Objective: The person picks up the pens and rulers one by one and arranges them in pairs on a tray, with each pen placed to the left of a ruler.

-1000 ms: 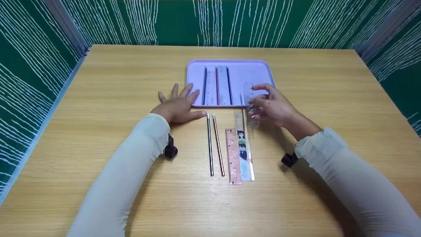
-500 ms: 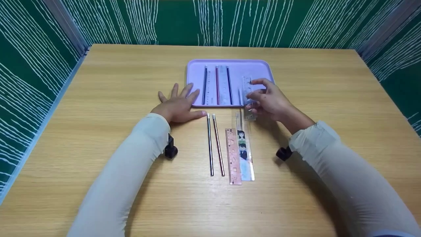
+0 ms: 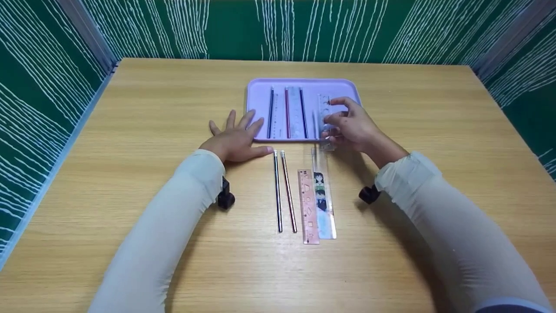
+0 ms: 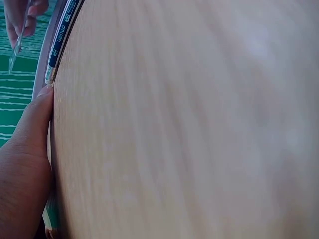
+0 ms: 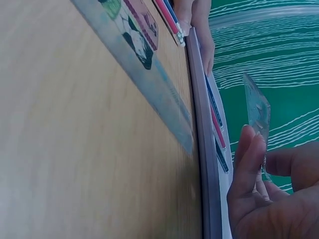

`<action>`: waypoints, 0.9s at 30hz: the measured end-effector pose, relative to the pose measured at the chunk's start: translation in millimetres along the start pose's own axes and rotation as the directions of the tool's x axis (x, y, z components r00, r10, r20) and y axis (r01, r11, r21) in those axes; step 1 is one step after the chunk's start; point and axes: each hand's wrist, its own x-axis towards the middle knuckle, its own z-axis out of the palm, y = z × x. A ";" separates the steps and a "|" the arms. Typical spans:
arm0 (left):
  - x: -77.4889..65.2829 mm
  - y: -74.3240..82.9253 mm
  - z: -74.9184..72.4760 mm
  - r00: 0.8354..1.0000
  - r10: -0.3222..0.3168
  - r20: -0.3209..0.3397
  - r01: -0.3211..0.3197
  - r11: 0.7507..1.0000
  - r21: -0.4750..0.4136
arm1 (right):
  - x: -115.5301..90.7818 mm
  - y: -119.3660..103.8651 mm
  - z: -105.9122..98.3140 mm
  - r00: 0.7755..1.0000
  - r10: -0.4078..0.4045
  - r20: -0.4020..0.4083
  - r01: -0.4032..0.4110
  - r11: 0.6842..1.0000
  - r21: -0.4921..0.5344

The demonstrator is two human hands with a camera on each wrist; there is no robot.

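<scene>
My right hand (image 3: pixel 354 128) pinches a clear ruler (image 3: pixel 324 108) between thumb and fingers, over the right part of the purple tray (image 3: pixel 259 98). In the right wrist view this ruler (image 5: pixel 257 107) stands out from the fingertips, raised above the tray's rim. My left hand (image 3: pixel 234 141) lies flat with fingers spread, fingertips over the tray's left edge. Its thumb reaches the eraser end of a dark pencil (image 3: pixel 278 191). Inside the tray, from left to right, are a dark pencil (image 3: pixel 270 113), a clear ruler (image 3: pixel 277 117), a red pencil (image 3: pixel 286 113), a bluish ruler (image 3: pixel 295 113) and another dark pencil (image 3: pixel 303 113).
On the table before the tray, a red striped pencil (image 3: pixel 289 191) lies beside the dark one. Right of it are a pink ruler (image 3: pixel 308 208) with cut-out shapes and a longer clear ruler (image 3: pixel 321 204) with cartoon figures. A green wall (image 3: pixel 234 30) borders the table's back.
My right hand has moved left and farther back with the clear ruler, bringing most of it over the tray. The left hand has stayed in place.
</scene>
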 end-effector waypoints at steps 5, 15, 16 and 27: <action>-0.2 -0.1 0.1 1.000 0.000 -0.006 0.000 1.000 -0.004 | 5.8 -3.5 1.2 1.000 0.014 -0.019 -0.015 1.000 -0.024; 1.5 -0.4 -0.9 1.000 0.004 0.005 -0.004 1.000 0.008 | 17.9 -6.7 2.4 0.999 0.019 -0.042 -0.022 0.997 -0.069; 1.7 -0.5 -0.8 1.000 0.003 0.005 -0.003 1.000 0.009 | 18.8 -7.2 2.6 0.999 0.023 -0.042 -0.026 0.997 -0.070; 0.8 -0.5 -1.0 1.000 0.005 -0.001 -0.005 1.000 -0.004 | 29.4 -10.9 4.9 0.997 0.050 -0.066 -0.055 0.996 -0.064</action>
